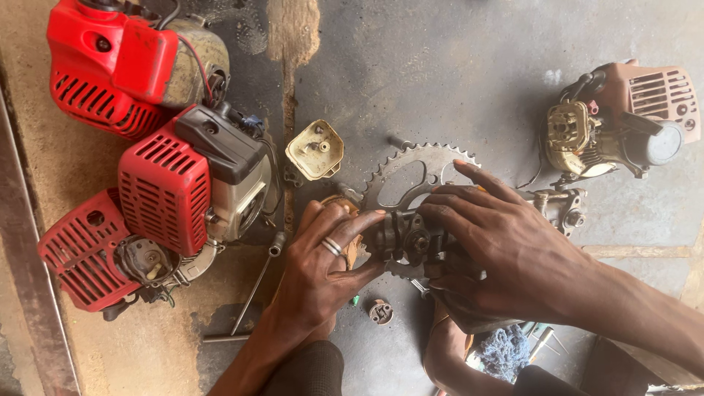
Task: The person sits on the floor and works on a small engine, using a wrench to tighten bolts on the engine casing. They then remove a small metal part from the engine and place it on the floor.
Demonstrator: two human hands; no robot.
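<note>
My left hand [323, 260] and my right hand [495, 246] both grip a small dark metal engine part [407, 238], held between them above the floor. The left hand wears a ring and pinches the part's left end with thumb and fingers. From the right, my other hand's fingers wrap over the top and side of the part. Just behind the part lies a toothed grey sprocket [411, 172], partly hidden by my fingers.
Three red small engines lie at the left [165, 187], [121, 59], [81, 253]. A pinkish engine [623, 121] sits at the right. A cream cover [315, 149], a T-handle wrench [253, 293], a small round piece [380, 312] and a blue rag [506, 350] lie on the concrete.
</note>
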